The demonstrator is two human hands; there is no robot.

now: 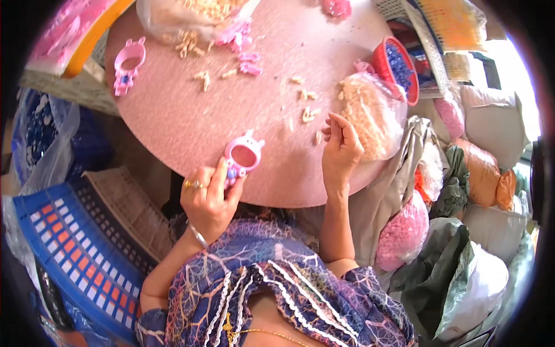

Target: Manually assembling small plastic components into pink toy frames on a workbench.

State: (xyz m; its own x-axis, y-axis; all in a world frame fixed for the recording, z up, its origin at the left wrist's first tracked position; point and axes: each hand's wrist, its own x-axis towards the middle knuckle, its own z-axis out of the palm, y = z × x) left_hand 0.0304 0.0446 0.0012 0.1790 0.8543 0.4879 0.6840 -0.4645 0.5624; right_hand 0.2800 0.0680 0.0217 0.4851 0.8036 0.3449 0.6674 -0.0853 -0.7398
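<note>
My left hand (pixel 209 194) grips a pink plastic toy piece (pixel 253 140) by its lower end, at the table's near edge. The piece has small ears, a round hole through its head and a bluish patch on its body. My right hand (pixel 342 140) is raised over the table beside a clear bag of cream-coloured small parts (pixel 370 118). Its fingers are bent together, and what they hold, if anything, cannot be made out. Several loose cream parts (pixel 309 114) lie just left of that hand.
Another pink toy piece (pixel 128 65) lies at the table's left. Pink parts (pixel 250 63) and an open bag of cream parts (pixel 199 14) are at the far side. A red bowl (pixel 385 61) of blue bits stands far right. A blue crate (pixel 81 254) and filled sacks (pixel 404 231) flank me.
</note>
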